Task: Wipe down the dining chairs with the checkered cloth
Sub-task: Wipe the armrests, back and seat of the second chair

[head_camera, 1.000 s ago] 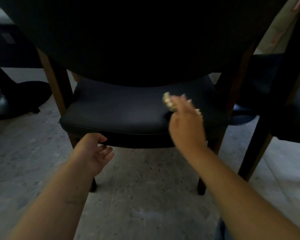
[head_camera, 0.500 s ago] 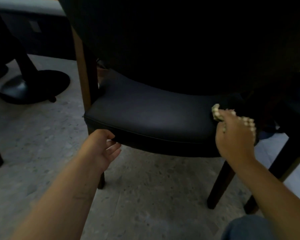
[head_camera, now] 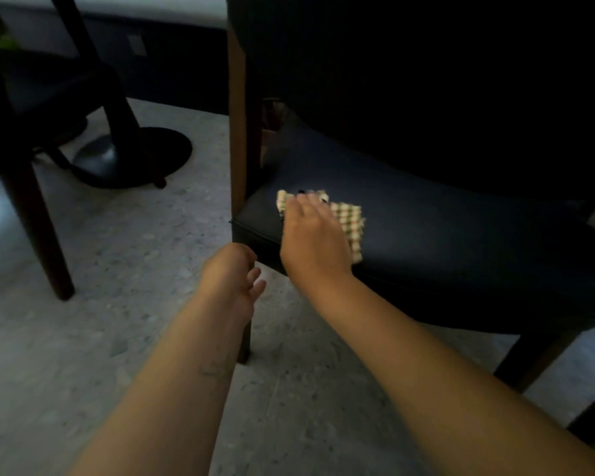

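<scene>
The right hand [head_camera: 315, 240] lies palm down on the folded cream checkered cloth [head_camera: 349, 223], fingers stretched out flat over it, pressing it onto the dark padded seat of the wooden-legged dining chair [head_camera: 443, 235]. The cloth sits at the seat's near left corner, just beside the brown wooden back post. A flat hand makes sense here: it spreads the pressure so the whole fold drags across the upholstery.

The cloth reads as a rough rectangle, its long axis slanting from the far left, by the fingertips, down to the near right, where one edge peeks out past the wrist. Most of it is hidden under the palm.

The left hand [head_camera: 236, 283] sits at the seat's front corner, fingers loosely curled beneath the edge; whether it really grips the frame I cannot tell. Likely it steadies the chair against the push.

Speckled grey stone floor [head_camera: 152, 269] below, another dark chair [head_camera: 31, 132] off to the left.
</scene>
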